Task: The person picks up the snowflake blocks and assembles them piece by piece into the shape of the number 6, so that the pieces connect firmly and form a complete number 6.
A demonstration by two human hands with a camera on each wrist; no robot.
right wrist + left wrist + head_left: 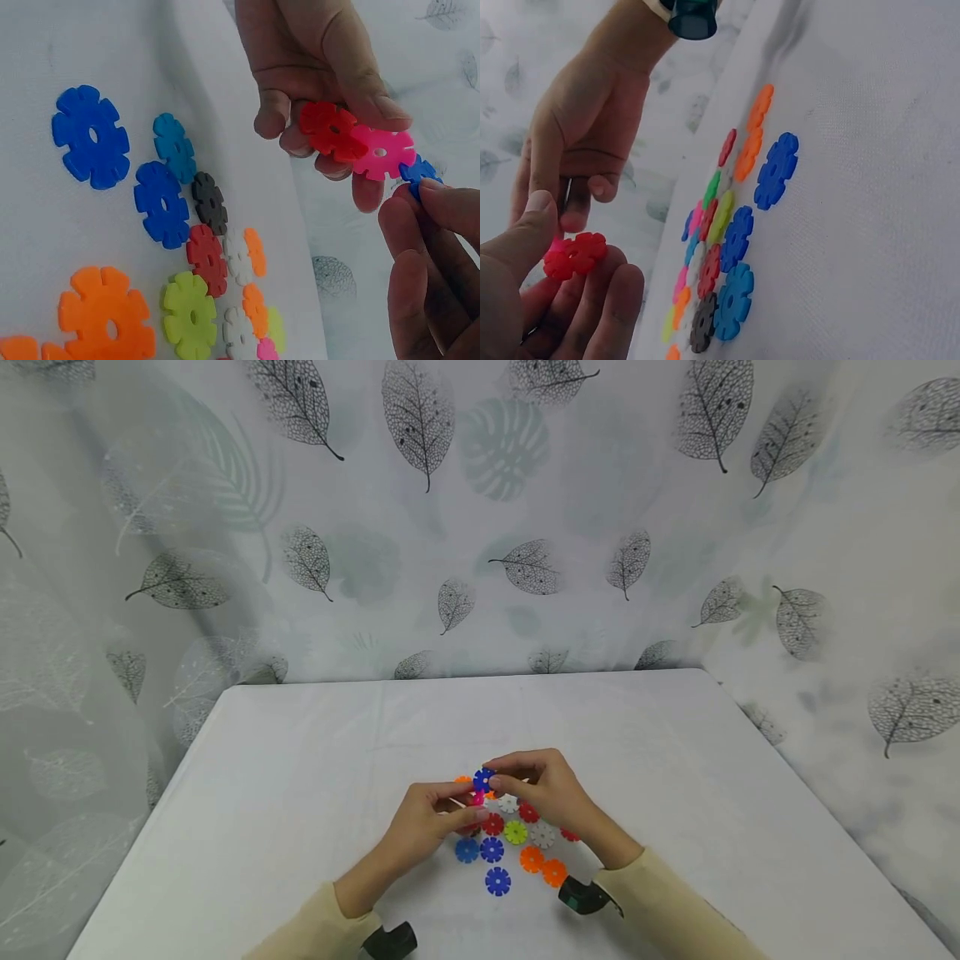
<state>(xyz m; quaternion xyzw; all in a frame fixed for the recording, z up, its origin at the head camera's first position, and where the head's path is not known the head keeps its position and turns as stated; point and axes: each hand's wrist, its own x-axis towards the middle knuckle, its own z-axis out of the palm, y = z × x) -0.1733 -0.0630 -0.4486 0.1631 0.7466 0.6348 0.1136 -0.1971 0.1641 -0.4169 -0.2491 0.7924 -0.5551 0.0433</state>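
Head view: at lower centre, the left hand [426,827] and right hand [547,785] are close together above the white tabletop [300,760] and its scattered notched discs [516,832]. Left wrist view: at lower left, the left fingers grip a red disc [590,253]. Right wrist view: at upper right, 2 discs join — that red and a pink disc [394,146] — with a blue disc [413,172] touching, pinched by the right fingers.

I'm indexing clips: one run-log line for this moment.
left hand: holds red disc, pink disc | right hand: pinches blue disc beside pink | table: loose discs
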